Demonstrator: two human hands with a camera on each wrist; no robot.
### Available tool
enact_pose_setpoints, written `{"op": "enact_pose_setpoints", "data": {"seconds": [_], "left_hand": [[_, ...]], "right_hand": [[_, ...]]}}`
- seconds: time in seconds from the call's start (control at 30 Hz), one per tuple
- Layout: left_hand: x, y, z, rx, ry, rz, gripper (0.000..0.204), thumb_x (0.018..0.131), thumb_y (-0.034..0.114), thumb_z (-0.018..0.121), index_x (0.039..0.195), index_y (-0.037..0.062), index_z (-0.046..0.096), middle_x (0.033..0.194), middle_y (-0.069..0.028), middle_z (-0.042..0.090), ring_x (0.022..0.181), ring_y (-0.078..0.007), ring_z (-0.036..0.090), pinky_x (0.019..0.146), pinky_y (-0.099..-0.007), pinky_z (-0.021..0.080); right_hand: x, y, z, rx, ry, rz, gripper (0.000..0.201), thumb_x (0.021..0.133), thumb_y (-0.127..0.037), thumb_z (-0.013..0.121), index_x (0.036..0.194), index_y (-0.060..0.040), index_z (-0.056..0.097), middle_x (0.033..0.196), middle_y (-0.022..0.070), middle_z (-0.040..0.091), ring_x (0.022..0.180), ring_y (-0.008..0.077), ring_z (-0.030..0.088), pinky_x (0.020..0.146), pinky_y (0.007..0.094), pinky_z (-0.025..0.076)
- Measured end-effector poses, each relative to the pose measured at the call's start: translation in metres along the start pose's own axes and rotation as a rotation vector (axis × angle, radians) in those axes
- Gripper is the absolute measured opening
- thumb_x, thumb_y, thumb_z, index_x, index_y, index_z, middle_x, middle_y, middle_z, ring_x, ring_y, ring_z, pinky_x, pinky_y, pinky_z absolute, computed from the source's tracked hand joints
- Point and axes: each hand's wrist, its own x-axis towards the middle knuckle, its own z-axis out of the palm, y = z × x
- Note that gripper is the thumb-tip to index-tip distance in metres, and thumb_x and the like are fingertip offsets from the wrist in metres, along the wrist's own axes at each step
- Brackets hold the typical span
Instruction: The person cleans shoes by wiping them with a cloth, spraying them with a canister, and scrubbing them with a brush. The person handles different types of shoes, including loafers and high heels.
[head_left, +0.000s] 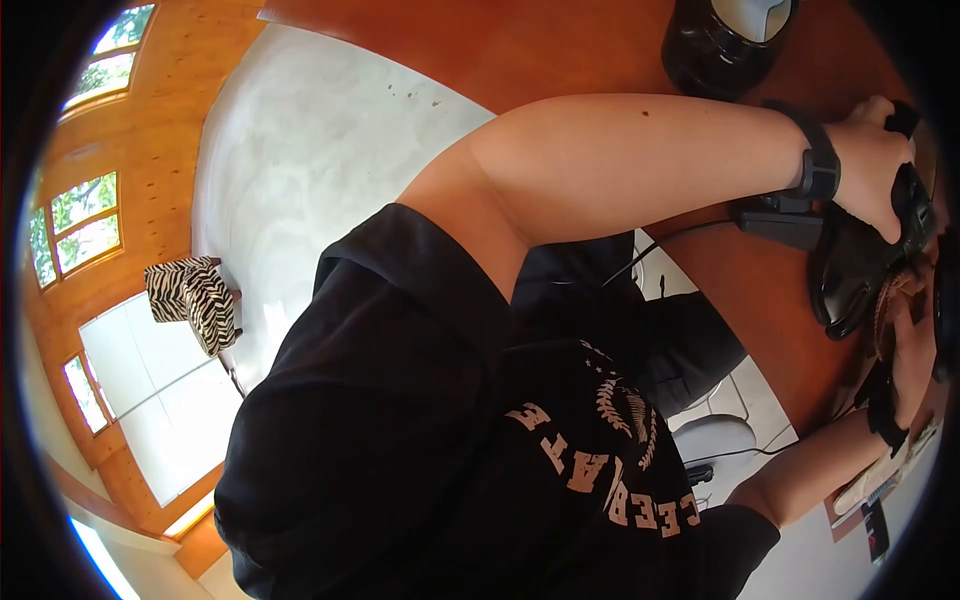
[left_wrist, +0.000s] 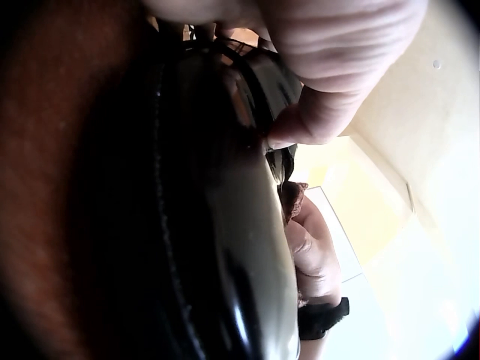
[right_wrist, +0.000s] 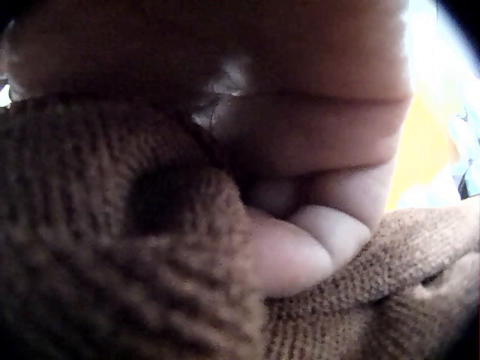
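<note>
My left hand (head_left: 872, 165) grips a glossy black shoe (head_left: 850, 265) over the brown table, at the right of the head view. In the left wrist view its thumb (left_wrist: 319, 116) bends down onto the shiny upper (left_wrist: 255, 247), and a line of stitching runs along the shoe's side. My right hand (head_left: 908, 345) holds a brown knitted cloth (head_left: 886, 305) close against the shoe. Seen from the right wrist, its fingers (right_wrist: 292, 255) curl into bunched folds of the cloth (right_wrist: 112, 247).
Another shiny black shoe (head_left: 705, 60) with a pale inside stands on the table (head_left: 560, 50) near the upper edge. A cable (head_left: 660, 240) hangs from the left wrist's camera. A zebra-patterned chair (head_left: 195, 300) sits across the pale floor. Several items lie beyond the right forearm.
</note>
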Motion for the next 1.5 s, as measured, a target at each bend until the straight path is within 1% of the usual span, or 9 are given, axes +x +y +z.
{"op": "enact_pose_setpoints", "data": {"seconds": [0.17,0.4,0.57,0.67,0.7,1.03,1.3,1.43,1.5], "left_hand": [[0.002,-0.002,-0.002,0.019,-0.002,0.024,0.08,0.068,0.044,0.084,0.133,0.0029,0.062,0.15,-0.0342,0.034,0.149,-0.0468,0.021,0.112,-0.0514,0.042],[0.0,-0.002,0.003,0.038,0.07,0.052,0.073,0.069,0.046,0.082,0.128,0.0071,0.067,0.141,-0.0323,0.049,0.146,-0.0452,0.028,0.111,-0.0501,0.043],[0.013,-0.006,-0.004,0.139,-0.001,0.11,0.073,0.066,0.05,0.083,0.123,0.0066,0.07,0.127,-0.0269,0.059,0.133,-0.0425,0.044,0.107,-0.0482,0.046],[0.001,0.011,-0.003,0.126,0.007,0.043,0.077,0.07,0.046,0.086,0.129,0.0027,0.063,0.145,-0.028,0.042,0.137,-0.0419,0.04,0.111,-0.0465,0.042],[-0.009,0.02,-0.009,0.103,0.0,0.062,0.077,0.071,0.046,0.086,0.129,0.0012,0.061,0.143,-0.0277,0.041,0.135,-0.0422,0.042,0.111,-0.0466,0.042],[-0.036,0.04,-0.036,0.028,0.012,0.207,0.074,0.075,0.039,0.085,0.126,-0.0038,0.053,0.132,-0.0247,0.041,0.121,-0.0414,0.049,0.107,-0.0454,0.044],[-0.014,0.026,-0.029,0.007,-0.087,0.103,0.053,0.088,0.028,0.08,0.128,0.003,0.056,0.138,-0.0207,0.042,0.131,-0.0367,0.044,0.114,-0.0436,0.037],[-0.012,0.012,-0.021,0.035,0.06,0.219,0.051,0.089,0.038,0.076,0.123,0.0034,0.062,0.14,-0.02,0.05,0.131,-0.0321,0.047,0.111,-0.0408,0.039],[-0.017,0.016,-0.025,-0.056,0.009,0.097,0.056,0.084,0.033,0.081,0.127,0.0023,0.062,0.151,-0.0191,0.043,0.145,-0.0313,0.036,0.118,-0.0411,0.031]], "right_hand": [[-0.006,0.001,-0.008,0.137,-0.224,0.127,0.069,0.096,-0.019,0.063,0.154,0.0045,0.034,0.143,0.0152,0.05,0.129,0.0225,0.049,0.111,0.0323,0.035],[0.002,0.014,-0.006,0.094,-0.014,0.082,0.067,0.094,-0.017,0.065,0.152,0.0032,0.037,0.141,0.0156,0.05,0.128,0.023,0.048,0.111,0.032,0.034],[-0.001,-0.03,-0.004,0.052,-0.056,0.076,0.059,0.093,-0.017,0.068,0.144,0.0034,0.048,0.108,0.0069,0.059,0.083,0.0092,0.053,0.072,0.0224,0.042],[0.003,-0.046,0.009,0.063,0.002,0.118,0.049,0.095,-0.019,0.066,0.137,0.003,0.053,0.094,0.0044,0.062,0.068,0.0061,0.054,0.062,0.0198,0.043],[0.008,-0.052,-0.005,0.063,-0.092,0.309,0.049,0.095,-0.019,0.066,0.137,0.0031,0.053,0.096,0.0055,0.063,0.074,0.0079,0.057,0.068,0.0209,0.046],[0.001,-0.07,0.006,0.216,-0.057,0.238,0.042,0.095,-0.016,0.066,0.132,0.0021,0.058,0.11,0.0089,0.068,0.098,0.0139,0.063,0.088,0.0262,0.049],[0.004,-0.083,0.013,0.093,0.109,0.226,0.031,0.083,-0.022,0.074,0.097,0.0028,0.062,0.079,0.011,0.068,0.073,0.0195,0.066,0.069,0.0335,0.052],[0.005,-0.08,0.019,-0.013,0.261,0.21,0.041,0.078,-0.033,0.077,0.092,0.0025,0.064,0.081,0.0166,0.068,0.077,0.0324,0.067,0.072,0.0388,0.051],[0.006,-0.088,0.018,-0.063,0.297,0.221,0.041,0.078,-0.034,0.076,0.092,0.0027,0.064,0.081,0.0171,0.068,0.078,0.0325,0.067,0.073,0.0395,0.051]]}}
